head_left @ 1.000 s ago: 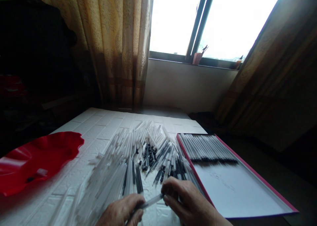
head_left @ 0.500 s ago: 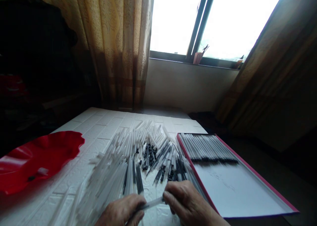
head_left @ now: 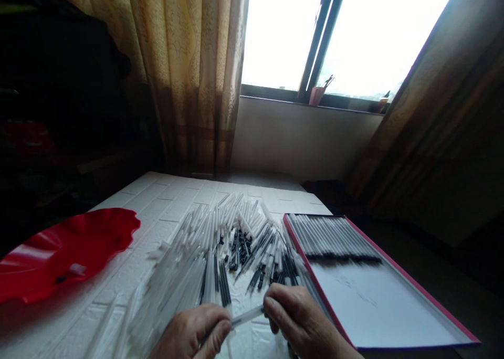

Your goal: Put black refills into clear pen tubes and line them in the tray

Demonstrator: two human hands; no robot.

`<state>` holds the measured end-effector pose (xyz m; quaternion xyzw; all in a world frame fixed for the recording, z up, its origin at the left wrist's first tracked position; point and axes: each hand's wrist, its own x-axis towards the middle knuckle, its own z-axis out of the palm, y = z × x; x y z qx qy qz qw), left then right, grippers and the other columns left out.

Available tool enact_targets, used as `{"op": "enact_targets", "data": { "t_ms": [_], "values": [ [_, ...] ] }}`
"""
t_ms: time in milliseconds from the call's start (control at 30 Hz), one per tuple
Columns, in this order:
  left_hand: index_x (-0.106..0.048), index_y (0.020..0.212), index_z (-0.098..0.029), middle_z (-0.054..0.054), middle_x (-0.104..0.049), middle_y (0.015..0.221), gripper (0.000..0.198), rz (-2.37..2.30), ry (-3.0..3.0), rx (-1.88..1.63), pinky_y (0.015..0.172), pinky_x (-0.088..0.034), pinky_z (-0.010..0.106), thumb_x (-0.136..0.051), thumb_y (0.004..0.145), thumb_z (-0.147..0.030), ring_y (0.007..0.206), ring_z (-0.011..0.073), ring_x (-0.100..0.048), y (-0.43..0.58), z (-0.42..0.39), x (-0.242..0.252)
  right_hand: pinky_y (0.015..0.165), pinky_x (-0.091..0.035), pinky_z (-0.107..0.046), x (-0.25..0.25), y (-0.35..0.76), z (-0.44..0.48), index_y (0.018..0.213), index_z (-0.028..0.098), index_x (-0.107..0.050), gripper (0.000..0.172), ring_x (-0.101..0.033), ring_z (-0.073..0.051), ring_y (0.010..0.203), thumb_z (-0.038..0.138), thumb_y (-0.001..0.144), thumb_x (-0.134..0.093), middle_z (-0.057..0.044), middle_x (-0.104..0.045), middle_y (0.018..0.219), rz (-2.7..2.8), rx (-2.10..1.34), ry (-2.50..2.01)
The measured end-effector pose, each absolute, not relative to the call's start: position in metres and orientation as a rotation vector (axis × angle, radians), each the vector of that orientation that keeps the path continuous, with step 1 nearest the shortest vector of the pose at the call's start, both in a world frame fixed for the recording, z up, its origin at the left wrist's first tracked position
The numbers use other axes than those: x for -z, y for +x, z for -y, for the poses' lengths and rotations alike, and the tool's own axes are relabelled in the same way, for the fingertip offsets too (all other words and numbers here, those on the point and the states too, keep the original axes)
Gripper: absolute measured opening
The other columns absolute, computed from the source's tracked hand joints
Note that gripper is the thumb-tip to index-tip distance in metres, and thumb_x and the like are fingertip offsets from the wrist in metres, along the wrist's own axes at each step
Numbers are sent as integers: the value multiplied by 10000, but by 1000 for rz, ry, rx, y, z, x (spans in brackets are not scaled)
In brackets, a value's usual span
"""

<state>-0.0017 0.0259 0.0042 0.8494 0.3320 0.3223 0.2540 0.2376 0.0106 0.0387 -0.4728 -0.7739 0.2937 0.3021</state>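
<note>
Between my two hands a translucent pen barrel (head_left: 247, 315) is held nearly level, slanting up to the right. My left hand (head_left: 192, 330) pinches its left end, and my right hand (head_left: 299, 317) has closed fingers on its right end. Just beyond the hands lies a heap of clear pen barrels (head_left: 169, 283), spreading to the left. Black pen parts (head_left: 239, 247) and thin dark-tipped refills (head_left: 255, 249) are scattered in the middle. Beside my right hand is a shallow box (head_left: 394, 306) with a red rim, holding a row of clear pens with black ends (head_left: 334, 235) at its far side.
A red wavy-edged bowl (head_left: 79, 238) sits at the left with a small object inside. White brick-patterned covering (head_left: 161, 191) lies over the table. Behind are a patterned curtain (head_left: 189, 70), a window, and a pink cup (head_left: 316, 95) on the sill.
The view has shifted slightly, moving the scene a little to the right in the frame. Both hands still hold the pen barrel, with little change in their pose.
</note>
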Motion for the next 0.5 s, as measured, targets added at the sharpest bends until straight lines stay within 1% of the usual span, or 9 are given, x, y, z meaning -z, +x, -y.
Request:
{"op": "enact_targets", "data": {
  "t_ms": [267, 400, 433, 500],
  "values": [
    [-628, 847, -243, -36, -680, 700, 195, -899, 2365, -1010, 563, -451, 147, -487, 963, -310, 612, 110, -662, -3, -31, 6, 534, -377, -220, -34, 238, -12, 639, 214, -442, 392, -528, -127, 516, 403, 975, -370, 22, -515, 554, 2043, -783, -1277],
    [-636, 898, -246, -31, -719, 767, 86, -932, 2450, -875, 617, -480, 153, -552, 916, -239, 675, 127, -695, -4, -26, 0, 533, -378, -223, -32, 234, -12, 635, 211, -454, 430, -520, -126, 512, 446, 982, -358, 14, -522, 548, 2025, -779, -1262],
    [-638, 934, -249, -29, -733, 802, 79, -935, 2475, -839, 652, -490, 158, -571, 904, -221, 709, 134, -705, -4, -24, -1, 533, -381, -225, -32, 233, -11, 634, 209, -461, 445, -521, -126, 511, 461, 985, -352, 11, -527, 546, 2019, -772, -1254],
    [-636, 1003, -259, -27, -751, 865, 134, -939, 2515, -806, 708, -500, 171, -590, 890, -201, 767, 148, -715, -4, -21, -3, 522, -384, -223, -31, 231, -10, 627, 205, -469, 485, -512, -121, 496, 494, 993, -336, 8, -530, 540, 1999, -766, -1231]
  ]
}}
